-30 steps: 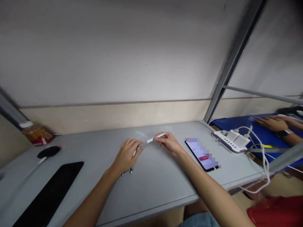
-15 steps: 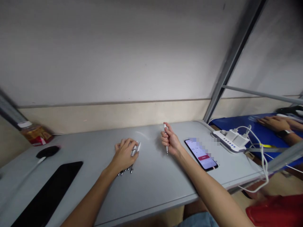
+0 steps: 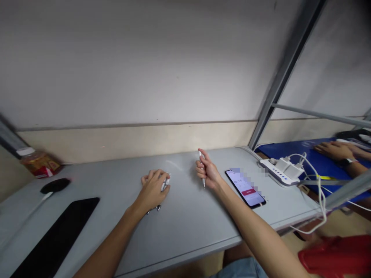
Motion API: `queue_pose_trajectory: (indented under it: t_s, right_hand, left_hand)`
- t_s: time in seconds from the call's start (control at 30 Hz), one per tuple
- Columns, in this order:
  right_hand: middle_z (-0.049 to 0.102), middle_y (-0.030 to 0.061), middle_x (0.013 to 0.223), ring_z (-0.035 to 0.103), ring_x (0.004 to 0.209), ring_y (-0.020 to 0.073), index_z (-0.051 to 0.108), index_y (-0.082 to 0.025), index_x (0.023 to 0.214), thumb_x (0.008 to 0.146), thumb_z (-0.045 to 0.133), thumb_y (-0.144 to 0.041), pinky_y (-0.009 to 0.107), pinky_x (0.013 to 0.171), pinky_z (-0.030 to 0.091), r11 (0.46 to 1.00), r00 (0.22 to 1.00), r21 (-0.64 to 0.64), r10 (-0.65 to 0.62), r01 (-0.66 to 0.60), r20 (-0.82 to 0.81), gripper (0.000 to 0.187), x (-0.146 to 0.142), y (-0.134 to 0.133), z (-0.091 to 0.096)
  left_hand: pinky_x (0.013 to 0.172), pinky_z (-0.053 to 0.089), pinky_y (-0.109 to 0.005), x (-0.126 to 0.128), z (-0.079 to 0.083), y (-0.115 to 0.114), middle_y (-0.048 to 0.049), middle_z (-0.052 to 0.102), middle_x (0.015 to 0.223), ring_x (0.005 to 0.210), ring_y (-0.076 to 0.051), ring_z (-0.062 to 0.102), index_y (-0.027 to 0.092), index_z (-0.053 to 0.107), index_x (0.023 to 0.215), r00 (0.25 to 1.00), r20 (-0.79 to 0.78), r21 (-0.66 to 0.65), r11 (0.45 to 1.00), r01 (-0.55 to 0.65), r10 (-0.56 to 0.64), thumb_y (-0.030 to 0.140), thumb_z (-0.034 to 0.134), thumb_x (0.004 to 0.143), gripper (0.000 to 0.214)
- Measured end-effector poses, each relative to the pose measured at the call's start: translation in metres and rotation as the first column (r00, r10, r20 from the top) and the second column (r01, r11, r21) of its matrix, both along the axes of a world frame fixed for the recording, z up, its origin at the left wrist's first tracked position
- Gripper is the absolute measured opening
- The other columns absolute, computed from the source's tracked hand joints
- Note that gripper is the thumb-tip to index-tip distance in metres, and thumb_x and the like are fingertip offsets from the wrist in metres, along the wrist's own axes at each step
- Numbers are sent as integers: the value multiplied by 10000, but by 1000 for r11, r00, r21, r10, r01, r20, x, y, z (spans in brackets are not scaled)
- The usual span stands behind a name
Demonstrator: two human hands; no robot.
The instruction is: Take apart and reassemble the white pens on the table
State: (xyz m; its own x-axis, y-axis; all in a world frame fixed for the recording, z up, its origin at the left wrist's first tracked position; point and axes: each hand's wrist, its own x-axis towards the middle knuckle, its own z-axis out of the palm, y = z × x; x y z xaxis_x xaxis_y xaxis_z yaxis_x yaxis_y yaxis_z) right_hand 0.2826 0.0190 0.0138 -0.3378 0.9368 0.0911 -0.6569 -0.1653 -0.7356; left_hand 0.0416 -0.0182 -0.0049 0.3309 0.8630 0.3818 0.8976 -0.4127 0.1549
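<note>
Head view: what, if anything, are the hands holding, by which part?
The right hand grips a white pen around its middle, tip down. The left hand partly covers pens; grip unclear.

Since a second earlier, the slim white pen with a silver tip (image 3: 203,181) in the right hand's grip (image 3: 209,173) had turned nearly upright; fewer shiny silver pen ends (image 3: 158,207) showed beneath the left hand's grip (image 3: 154,189) than half a second before.

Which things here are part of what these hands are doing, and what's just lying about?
In use:
white pen, held in the right hand
other pens, partly hidden under the left hand

Apparently just lying about:
lit phone
power strip
bottle
long black flat object
round black object
</note>
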Motion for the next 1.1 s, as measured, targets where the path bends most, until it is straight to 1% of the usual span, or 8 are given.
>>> queue_pose_trajectory:
  t_s: [0.3,0.53,0.67,0.8,0.97,1.03,1.1]
  right_hand:
    - [271,-93,588,143,419,51,417,-368,1229,845,605,-349,157,383,72,1000,999,-11,4,-3,40,427,-1,0,0]
    - [264,-96,585,144,418,50,423,-352,1188,839,609,-359,154,383,73,1000,999,-14,4,-3,53,396,-1,1,-2]
    - [269,-97,583,144,415,50,405,-363,1203,847,599,-353,156,384,69,1000,998,-3,6,-6,64,405,-2,0,-1]
    - [258,-98,571,138,412,51,420,-347,1123,845,601,-346,167,384,54,1000,999,-6,-13,13,49,332,-2,0,-1]
    - [264,-103,562,142,406,49,403,-327,1067,826,612,-343,168,384,52,998,997,-36,-39,41,59,319,-3,0,0]
    - [274,-108,554,148,404,50,388,-314,1015,815,613,-342,165,382,58,996,995,-57,-65,70,81,303,-4,1,0]
    - [310,-108,555,167,403,50,383,-299,982,809,601,-353,159,380,74,994,986,-61,-80,90,146,284,-4,1,-1]
  left_hand:
    - [824,300,-422,0,-4,2,-69,605,1078,1052,-271,453,251,575,992,999,17,-16,999,-41,41,233,493,813,198]
    - [826,296,-426,0,-5,1,-63,595,1092,1065,-270,451,248,564,1000,999,15,-9,999,-43,43,223,473,827,198]
    - [827,305,-427,0,-5,1,-64,595,1092,1072,-276,447,248,567,991,999,10,-11,999,-49,49,227,478,825,189]
    - [844,304,-439,0,-4,1,-67,597,1098,1075,-276,443,247,566,993,999,-11,-15,999,-49,49,230,475,828,189]
    - [873,295,-457,2,-5,1,-61,595,1096,1068,-269,442,245,565,991,997,-26,-24,997,-74,73,228,471,827,190]
    - [875,296,-456,2,-4,1,-58,595,1094,1065,-267,445,249,566,991,997,-30,-26,997,-72,72,226,470,825,193]
    - [871,298,-449,2,-4,1,-56,596,1093,1071,-269,442,251,567,992,997,-26,-24,997,-68,68,226,480,818,196]
